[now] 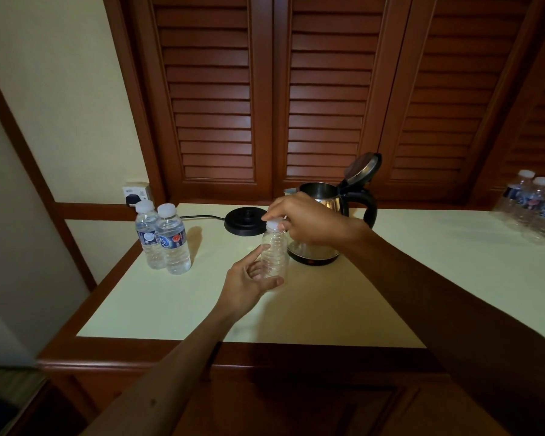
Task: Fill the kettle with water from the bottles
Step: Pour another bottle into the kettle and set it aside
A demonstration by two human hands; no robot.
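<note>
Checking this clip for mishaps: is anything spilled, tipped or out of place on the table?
Nothing is spilled or tipped. The kettle stands off its base, lid open, as filling requires. The bottle in the hands has no label, unlike the two full bottles at left.

The cream table (pixel 438 262) bears two full bottles (pixel 164 243), kettle (pixel 324 215) and base (pixel 244 221).

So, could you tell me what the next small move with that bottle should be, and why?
Probably twist the cap off. The right hand pinches the white cap, which sits on the neck, while the left hand grips the label-free bottle upright on the table. The kettle stands behind it, lid up. Whether the bottle holds water is hard to tell.
</note>
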